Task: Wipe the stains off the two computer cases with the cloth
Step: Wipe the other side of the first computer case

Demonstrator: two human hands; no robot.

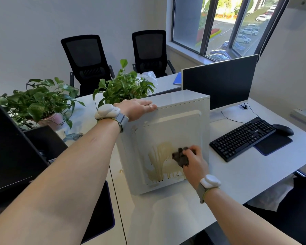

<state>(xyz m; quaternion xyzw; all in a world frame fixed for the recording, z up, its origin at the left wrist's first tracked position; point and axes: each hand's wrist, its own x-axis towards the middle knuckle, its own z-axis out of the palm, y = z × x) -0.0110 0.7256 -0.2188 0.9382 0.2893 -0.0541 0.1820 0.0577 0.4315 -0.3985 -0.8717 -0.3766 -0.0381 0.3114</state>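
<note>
A white computer case stands upright on the desk in front of me. Its near side panel carries a yellowish, dripping stain across the lower half. My left hand rests flat on the case's top left edge, fingers straight. My right hand grips a crumpled dark cloth and presses it against the panel at the stain's right side. A black computer case stands at the left edge of the view, partly cut off.
Black keyboard, mouse and mouse pad lie right of the white case; a monitor stands behind. Two potted plants sit behind and left. Two office chairs stand by the far wall.
</note>
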